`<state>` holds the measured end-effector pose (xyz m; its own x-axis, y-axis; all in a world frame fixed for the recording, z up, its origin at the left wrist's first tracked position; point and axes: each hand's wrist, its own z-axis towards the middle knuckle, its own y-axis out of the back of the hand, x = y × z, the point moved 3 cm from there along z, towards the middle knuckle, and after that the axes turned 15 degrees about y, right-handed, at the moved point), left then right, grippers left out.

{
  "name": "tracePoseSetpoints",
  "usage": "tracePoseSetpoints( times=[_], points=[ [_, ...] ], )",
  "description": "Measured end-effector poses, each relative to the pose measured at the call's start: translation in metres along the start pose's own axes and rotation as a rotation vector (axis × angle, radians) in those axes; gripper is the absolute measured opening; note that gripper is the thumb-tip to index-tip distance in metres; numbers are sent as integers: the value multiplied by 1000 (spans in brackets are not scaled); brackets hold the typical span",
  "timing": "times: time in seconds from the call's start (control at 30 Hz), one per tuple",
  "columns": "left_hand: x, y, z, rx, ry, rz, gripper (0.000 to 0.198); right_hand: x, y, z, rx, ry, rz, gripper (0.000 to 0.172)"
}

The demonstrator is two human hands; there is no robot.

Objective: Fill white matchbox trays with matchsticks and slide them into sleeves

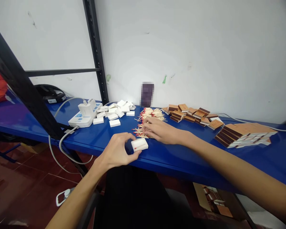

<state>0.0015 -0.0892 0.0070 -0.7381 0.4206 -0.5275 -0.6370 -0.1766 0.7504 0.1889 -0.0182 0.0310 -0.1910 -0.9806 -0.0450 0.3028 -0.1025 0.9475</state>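
Note:
My left hand point(116, 152) grips a small white matchbox tray point(139, 144) at the near edge of the blue table point(97, 140); a few red-tipped matches show inside it. My right hand point(158, 129) lies palm down on a loose pile of red-tipped matches point(150, 115), its fingers curled together over some of them. Further left lies a heap of empty white trays point(114, 112). Brown matchbox sleeves point(190, 115) are scattered to the right of the pile, and a neat stack of them point(243, 134) sits at the far right.
A white power strip with a charger point(84, 115) and its cable sit at the left. A black metal rack post point(95, 47) rises behind, with a black device point(50, 93) further left. A small dark blurred object point(147, 94) stands against the white wall. Below the table lies a cardboard box point(212, 198).

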Motion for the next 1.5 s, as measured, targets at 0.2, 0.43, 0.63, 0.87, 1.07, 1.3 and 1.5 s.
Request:
tracePoseSetpoints(
  times=[0.2,0.43,0.63,0.87,1.07,1.3,1.5],
  points=[
    [3,-1,-4,-15,-2,-20,26,0,20,2,-192,-157,291,15],
    [3,-7,0,120,29,179,31,38,14,12,-304,-269,639,12],
    [5,-4,2,183,50,163,35,50,1,12,-210,-211,583,8],
    [4,-5,-1,201,24,15,25,51,3,4,-228,-135,354,8],
    [4,-4,-1,214,18,22,27,50,3,-1,-186,-62,165,11],
    [4,-3,-1,321,-11,51,24,17,0,-10,11,-308,94,33],
    [2,-1,-1,345,25,35,21,9,-13,-2,158,-264,-24,18]
  ],
)
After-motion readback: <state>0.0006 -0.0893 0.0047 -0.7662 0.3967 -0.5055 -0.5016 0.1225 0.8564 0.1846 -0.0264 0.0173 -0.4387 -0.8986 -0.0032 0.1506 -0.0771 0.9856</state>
